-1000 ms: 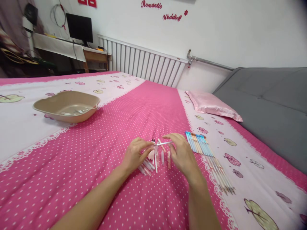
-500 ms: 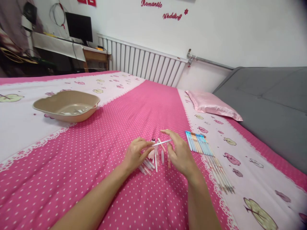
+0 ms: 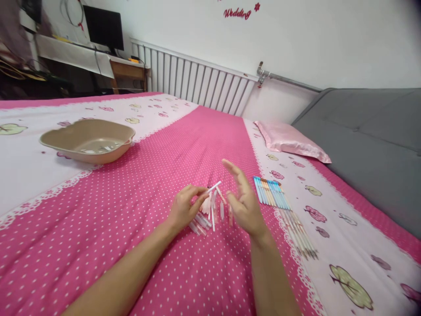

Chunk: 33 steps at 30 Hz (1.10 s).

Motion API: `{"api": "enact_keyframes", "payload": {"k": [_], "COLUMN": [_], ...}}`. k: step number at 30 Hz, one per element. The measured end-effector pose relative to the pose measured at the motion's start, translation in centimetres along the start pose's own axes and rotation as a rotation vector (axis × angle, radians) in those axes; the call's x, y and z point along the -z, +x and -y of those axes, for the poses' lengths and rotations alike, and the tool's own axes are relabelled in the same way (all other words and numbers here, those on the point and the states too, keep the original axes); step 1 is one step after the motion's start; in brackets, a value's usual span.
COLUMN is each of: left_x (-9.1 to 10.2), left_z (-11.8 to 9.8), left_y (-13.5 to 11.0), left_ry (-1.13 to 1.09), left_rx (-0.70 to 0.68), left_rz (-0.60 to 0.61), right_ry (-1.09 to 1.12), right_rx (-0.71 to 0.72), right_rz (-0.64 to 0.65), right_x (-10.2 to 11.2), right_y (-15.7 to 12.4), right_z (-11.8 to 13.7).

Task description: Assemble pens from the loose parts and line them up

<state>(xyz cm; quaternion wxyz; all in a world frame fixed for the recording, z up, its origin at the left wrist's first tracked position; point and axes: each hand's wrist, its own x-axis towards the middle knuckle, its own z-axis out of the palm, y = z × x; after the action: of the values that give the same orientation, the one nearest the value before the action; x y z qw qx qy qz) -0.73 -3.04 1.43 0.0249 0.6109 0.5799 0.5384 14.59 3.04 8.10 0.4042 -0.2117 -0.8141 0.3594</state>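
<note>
So it's a bedroom with a plain white wall (image 3: 329, 44) and a big bed (image 3: 213, 136) in a pink dotted and white tree-print cover. There's a grey padded headboard (image 3: 362, 127) over on the right and a white radiator (image 3: 190, 77) along the back. A tan basin (image 3: 83, 129) sits on the bed off to the left with some small pale bits in it, and a shiny pink pillow (image 3: 292, 140) lies near the headboard. Both hands are over the middle of the bed. The right hand (image 3: 245, 202) has its thumb and index finger spread wide, just left of some pens (image 3: 271, 193) laid side by side, blue and pale orange at the far end. Between the hands there's a loose pile of pale pen parts (image 3: 213, 221). Right above that, the left hand (image 3: 187, 202) has a thin white stick (image 3: 215, 187) pinched in its fingers, tip slanting up and away.
</note>
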Motion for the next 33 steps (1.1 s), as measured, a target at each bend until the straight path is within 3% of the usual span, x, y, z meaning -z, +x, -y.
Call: {"api": "enact_keyframes", "payload": {"k": [3, 7, 16, 26, 33], "left_x": [0.1, 0.1, -0.1, -0.1, 0.0], "left_z": [-0.2, 0.0, 0.7, 0.8, 0.5], "left_y": [0.2, 0.3, 0.1, 0.1, 0.1], "left_ry": [-0.104, -0.182, -0.262, -0.292, -0.3], "left_rx": [0.166, 0.333, 0.431, 0.43, 0.453], "left_rz": [-0.047, -0.097, -0.126, -0.131, -0.123], "right_ry": [-0.034, -0.226, -0.432, -0.594, -0.624], "right_rx": [-0.174, -0.393, -0.489, -0.402, -0.425], "right_rz": [-0.16, -0.19, -0.083, 0.166, 0.139], "right_x": [1.5, 2.5, 1.3, -2.2, -3.7], "right_y": [0.1, 0.0, 0.0, -0.1, -0.5], "right_z": [-2.2, -5.4, -7.9, -6.4, -7.1]}}
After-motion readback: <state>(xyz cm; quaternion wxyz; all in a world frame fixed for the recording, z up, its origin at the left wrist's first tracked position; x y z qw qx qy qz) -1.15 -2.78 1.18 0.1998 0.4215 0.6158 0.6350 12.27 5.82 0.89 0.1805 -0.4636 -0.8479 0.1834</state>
